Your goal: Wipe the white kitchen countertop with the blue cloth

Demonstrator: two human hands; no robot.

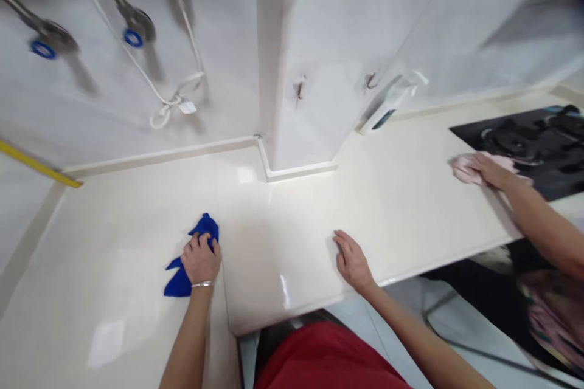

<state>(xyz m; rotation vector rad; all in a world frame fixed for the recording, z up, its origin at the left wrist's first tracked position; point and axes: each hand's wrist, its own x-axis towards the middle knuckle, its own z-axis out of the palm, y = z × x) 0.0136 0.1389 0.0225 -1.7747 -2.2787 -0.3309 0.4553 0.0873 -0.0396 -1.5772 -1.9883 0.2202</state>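
Note:
My left hand (201, 260), with a bracelet at the wrist, grips a crumpled blue cloth (179, 284) against the cream countertop (292, 237). Parts of the cloth stick out beyond my fingertips and to the left of the palm. Over the counter's front part is my right hand (353, 260), its fingers loosely bent and partly apart, holding nothing. Whether it touches the surface I cannot tell.
At the right, another person's hand (490, 170) presses a pale pink cloth (465, 169) beside a black gas hob (542, 140). A wall corner (298, 158) juts over the counter. A yellow pipe (39, 164) and white cable (159, 115) are at the left.

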